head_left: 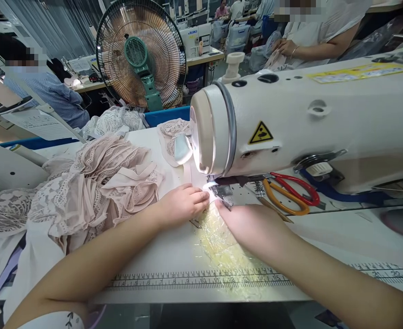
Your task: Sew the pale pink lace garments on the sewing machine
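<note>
My left hand (pixel 185 203) lies beside the needle of a sewing machine (pixel 273 109), its fingers bent together on pale pink fabric at the presser foot (pixel 223 196). A pale pink lace bra piece (pixel 174 137) lies behind the needle, and a narrow strip runs from it towards my left fingertips. On the other side of the foot is my right hand (pixel 249 221); its thumb points at the foot and its other fingers are out of sight. Yellowish clear tape (pixel 222 242) covers the table between my wrists. The machine lamp glares over the stitching spot.
A heap of pink lace pieces (pixel 108 183) sits left. Orange-handled scissors (pixel 286 201) and red-handled scissors (pixel 299 185) lie under the machine arm. A printed ruler (pixel 174 279) runs along the front edge. Beyond stand a large fan (pixel 141 55) and people at other machines.
</note>
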Motion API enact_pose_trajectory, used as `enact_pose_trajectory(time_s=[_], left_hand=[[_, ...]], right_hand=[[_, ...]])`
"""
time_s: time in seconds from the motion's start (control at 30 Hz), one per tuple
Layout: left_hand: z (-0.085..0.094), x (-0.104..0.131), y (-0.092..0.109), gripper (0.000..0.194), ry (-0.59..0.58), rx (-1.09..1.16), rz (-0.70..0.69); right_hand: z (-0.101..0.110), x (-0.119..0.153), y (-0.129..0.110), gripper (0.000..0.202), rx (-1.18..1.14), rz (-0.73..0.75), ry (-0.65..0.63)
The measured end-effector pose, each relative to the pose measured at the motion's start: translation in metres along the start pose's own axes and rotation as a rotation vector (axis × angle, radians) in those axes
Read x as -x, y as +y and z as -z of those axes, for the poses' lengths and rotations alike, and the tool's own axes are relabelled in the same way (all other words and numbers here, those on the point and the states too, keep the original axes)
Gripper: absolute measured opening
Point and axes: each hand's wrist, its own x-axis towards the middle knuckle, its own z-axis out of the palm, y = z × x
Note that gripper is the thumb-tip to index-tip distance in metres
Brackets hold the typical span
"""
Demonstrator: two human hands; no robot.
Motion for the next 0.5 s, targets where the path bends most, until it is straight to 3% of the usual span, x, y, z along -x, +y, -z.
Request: enact_pose_trajectory(time_s=[0.17,0.3,0.37,0.5], left_hand=[[-0.003,-0.001,-0.008,0.030,0.011,-0.036,0.025],[-0.004,-0.004,-0.013,0.031,-0.015,-0.041,0.076],[-0.004,-0.004,-0.015,0.032,-0.029,-0.040,0.106],[-0.005,-0.002,-0.018,0.035,-0.066,-0.047,0.185]], right_hand=[[-0.002,0.008,-0.001,0.085,0.124,0.055,0.027],[-0.025,0.024,-0.004,0.081,0.115,0.073,0.073],[-0.042,0.033,-0.004,0.075,0.135,0.113,0.219],[-0.070,0.042,-0.001,0.035,0.082,0.178,0.718]])
